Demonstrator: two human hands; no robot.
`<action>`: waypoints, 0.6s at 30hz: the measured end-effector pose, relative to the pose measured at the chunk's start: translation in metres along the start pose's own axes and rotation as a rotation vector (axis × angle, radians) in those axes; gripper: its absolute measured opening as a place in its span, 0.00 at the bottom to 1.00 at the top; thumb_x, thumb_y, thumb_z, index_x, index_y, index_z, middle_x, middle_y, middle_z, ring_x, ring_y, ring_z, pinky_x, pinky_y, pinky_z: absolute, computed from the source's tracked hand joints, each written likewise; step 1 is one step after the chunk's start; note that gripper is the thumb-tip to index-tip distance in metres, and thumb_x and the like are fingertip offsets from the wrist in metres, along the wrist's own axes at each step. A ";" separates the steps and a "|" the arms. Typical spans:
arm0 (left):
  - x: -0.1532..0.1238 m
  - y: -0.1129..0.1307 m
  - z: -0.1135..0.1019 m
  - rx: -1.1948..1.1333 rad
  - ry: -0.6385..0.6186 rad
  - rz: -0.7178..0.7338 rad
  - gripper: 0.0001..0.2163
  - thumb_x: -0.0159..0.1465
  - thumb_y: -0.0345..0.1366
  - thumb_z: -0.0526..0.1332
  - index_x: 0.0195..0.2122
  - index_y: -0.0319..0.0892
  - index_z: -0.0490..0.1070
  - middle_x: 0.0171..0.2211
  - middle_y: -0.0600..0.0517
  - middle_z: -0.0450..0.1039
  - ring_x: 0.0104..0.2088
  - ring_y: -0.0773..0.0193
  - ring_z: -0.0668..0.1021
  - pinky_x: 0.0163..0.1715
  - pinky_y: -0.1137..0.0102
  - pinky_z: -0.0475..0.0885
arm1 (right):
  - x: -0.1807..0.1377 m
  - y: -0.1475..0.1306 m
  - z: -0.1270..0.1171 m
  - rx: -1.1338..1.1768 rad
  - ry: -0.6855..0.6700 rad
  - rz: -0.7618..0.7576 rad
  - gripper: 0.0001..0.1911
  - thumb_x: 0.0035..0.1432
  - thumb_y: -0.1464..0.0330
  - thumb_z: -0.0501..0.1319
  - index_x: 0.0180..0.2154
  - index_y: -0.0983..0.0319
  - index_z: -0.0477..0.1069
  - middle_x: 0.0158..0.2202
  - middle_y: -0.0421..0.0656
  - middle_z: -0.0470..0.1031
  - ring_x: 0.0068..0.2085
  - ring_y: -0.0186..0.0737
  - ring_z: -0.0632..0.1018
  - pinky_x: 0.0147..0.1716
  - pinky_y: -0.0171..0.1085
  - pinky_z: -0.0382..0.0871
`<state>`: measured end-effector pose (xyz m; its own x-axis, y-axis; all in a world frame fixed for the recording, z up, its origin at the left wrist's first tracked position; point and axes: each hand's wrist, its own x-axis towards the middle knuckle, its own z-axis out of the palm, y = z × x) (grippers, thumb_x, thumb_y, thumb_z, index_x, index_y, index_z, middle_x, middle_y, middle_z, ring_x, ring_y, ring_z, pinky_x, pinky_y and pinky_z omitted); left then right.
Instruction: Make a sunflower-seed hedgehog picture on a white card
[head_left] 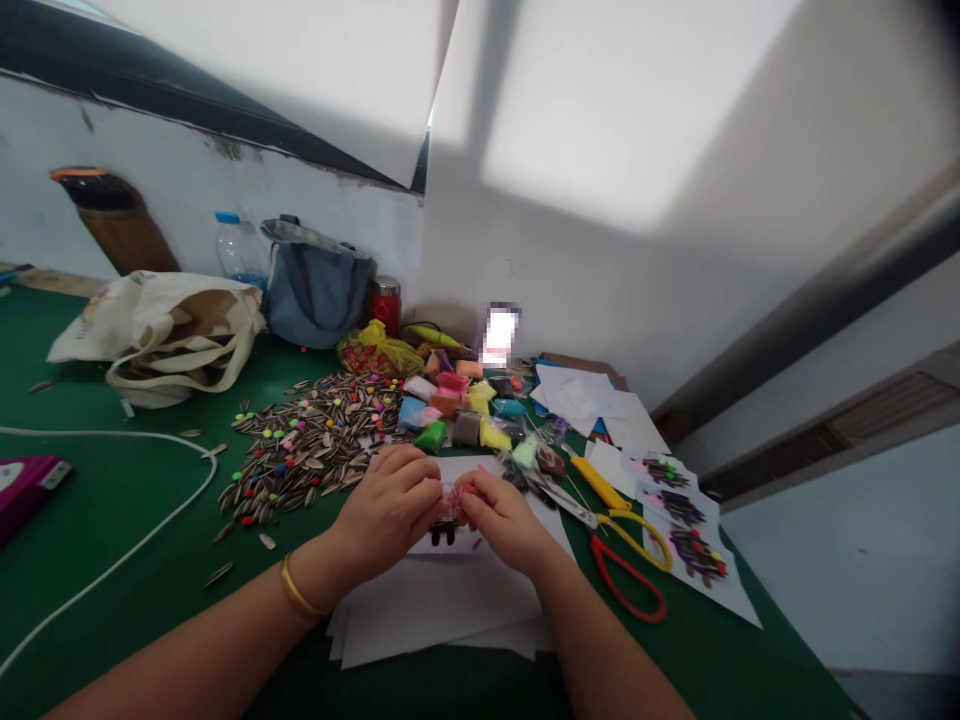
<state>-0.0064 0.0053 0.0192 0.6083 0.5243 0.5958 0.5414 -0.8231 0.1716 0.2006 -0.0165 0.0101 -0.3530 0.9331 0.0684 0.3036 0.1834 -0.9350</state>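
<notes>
Seeds (pixel 330 425) lie left of the small packets (pixel 466 430). Paper sheets (pixel 435 615) lie near, the scissors (pixel 596 520) mostly to their right.

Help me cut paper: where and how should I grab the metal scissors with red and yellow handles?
Probably best by the yellow plastic loop and red plastic loop, coming from the near right: both loops spread that way, while the metal blades point away and left.

The head camera looks forward and down from close above the green table (pixel 135 485).
</notes>
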 end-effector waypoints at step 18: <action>-0.003 -0.003 0.009 -0.438 0.013 -0.294 0.04 0.64 0.30 0.58 0.34 0.44 0.71 0.48 0.47 0.68 0.52 0.59 0.71 0.53 0.63 0.68 | 0.003 0.001 0.000 -0.325 0.169 -0.186 0.09 0.63 0.68 0.56 0.44 0.59 0.72 0.41 0.43 0.75 0.41 0.41 0.74 0.41 0.37 0.66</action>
<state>-0.0051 0.0077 0.0099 0.4589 0.7463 0.4822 0.3928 -0.6571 0.6433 0.2000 -0.0136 0.0089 -0.2863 0.9076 0.3070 0.5215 0.4164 -0.7448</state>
